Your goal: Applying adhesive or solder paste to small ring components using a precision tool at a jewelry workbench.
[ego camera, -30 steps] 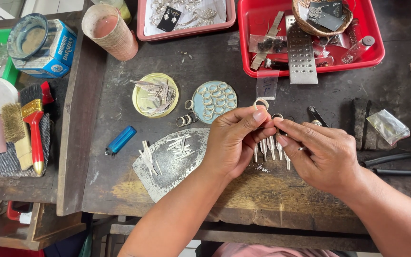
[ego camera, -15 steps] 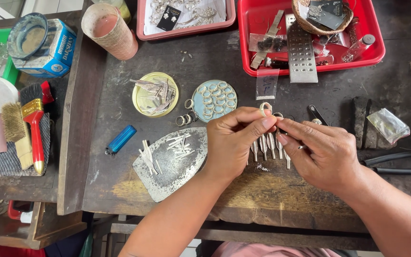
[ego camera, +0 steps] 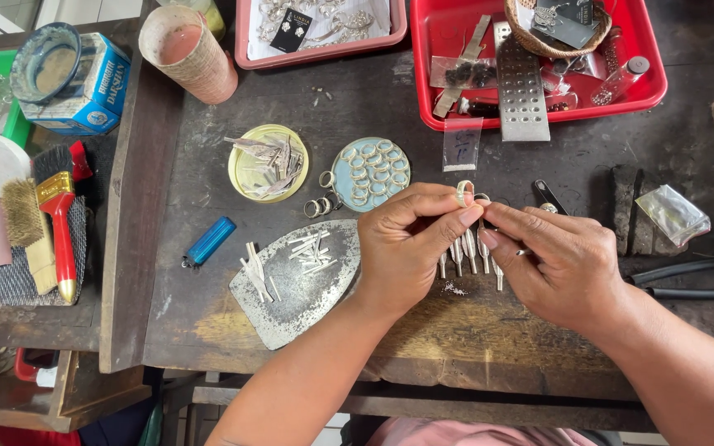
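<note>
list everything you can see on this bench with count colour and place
ring: one, silver, pinched at left fingertips
metal strips: several, silver, row under the hands
iron plate: one, grey, bench centre, loose strips on it
yellow lid: one, holds metal scraps
blue lid: one, holds many rings
lighter: one, blue, left of plate
red tray: one, top right, tools and a basket in it
pink tray: one, top centre, jewellery
cup: one, pinkish, top left
brushes: several, far left
pliers: one, black handles, right
left hand: holds ring
right hand: fingertips at ring
</note>
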